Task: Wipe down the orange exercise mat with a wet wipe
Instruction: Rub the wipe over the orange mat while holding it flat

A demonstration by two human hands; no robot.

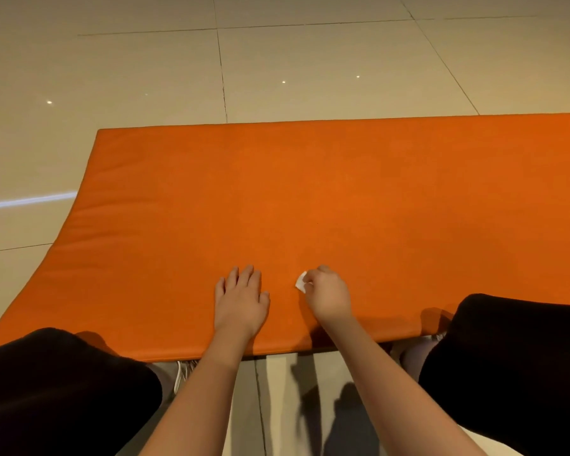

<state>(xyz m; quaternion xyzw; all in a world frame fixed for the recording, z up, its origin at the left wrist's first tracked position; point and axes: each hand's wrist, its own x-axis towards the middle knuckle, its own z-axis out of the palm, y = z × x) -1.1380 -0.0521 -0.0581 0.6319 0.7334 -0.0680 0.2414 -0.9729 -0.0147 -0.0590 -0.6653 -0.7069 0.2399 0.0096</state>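
The wipe (301,282), a small white wad, pokes out on the thumb side of the right hand (326,296), whose curled fingers pinch it down against the mat (310,199) near its near edge. Just beside it the left hand (242,299) rests flat on the mat, fingers straight and spread, holding nothing. The mat lies on the tiled floor (145,77), knees (514,350) at its edge.
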